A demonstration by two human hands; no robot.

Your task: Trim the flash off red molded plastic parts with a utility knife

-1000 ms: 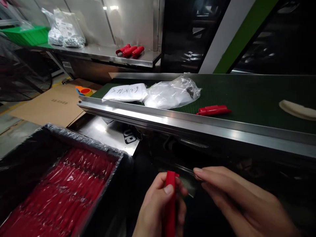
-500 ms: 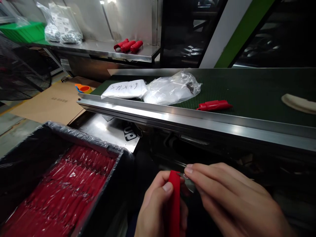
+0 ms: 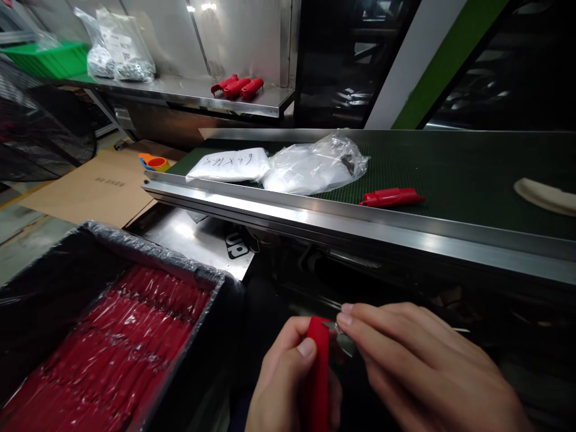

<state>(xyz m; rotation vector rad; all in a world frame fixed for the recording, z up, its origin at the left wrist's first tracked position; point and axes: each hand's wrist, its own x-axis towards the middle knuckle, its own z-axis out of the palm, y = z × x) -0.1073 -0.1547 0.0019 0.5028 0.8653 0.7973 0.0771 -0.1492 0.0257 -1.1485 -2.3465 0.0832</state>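
Note:
My left hand [image 3: 283, 375] is closed around a red plastic part [image 3: 318, 378], held upright near the bottom middle, with the thumb pressed on its side. The lower end of the part runs out of the frame. My right hand [image 3: 427, 363] pinches a small metal blade [image 3: 344, 342] between thumb and fingers. Its pointed tip touches or nearly touches the top edge of the red part; the exact contact is too small to tell. Most of the tool's handle is hidden by the fingers.
At left stands a plastic-lined bin [image 3: 153, 252] with rows of wrapped red parts. Ahead runs a green conveyor [image 3: 468, 180] bearing plastic bags [image 3: 315, 165], a red part [image 3: 391, 197] and a beige curved piece [image 3: 546, 195]. Red parts [image 3: 237, 88] lie on a steel shelf behind.
The view has shifted slightly. Both hands keep their holds, and the blade tip stays at the top edge of the red part with only a small shift.

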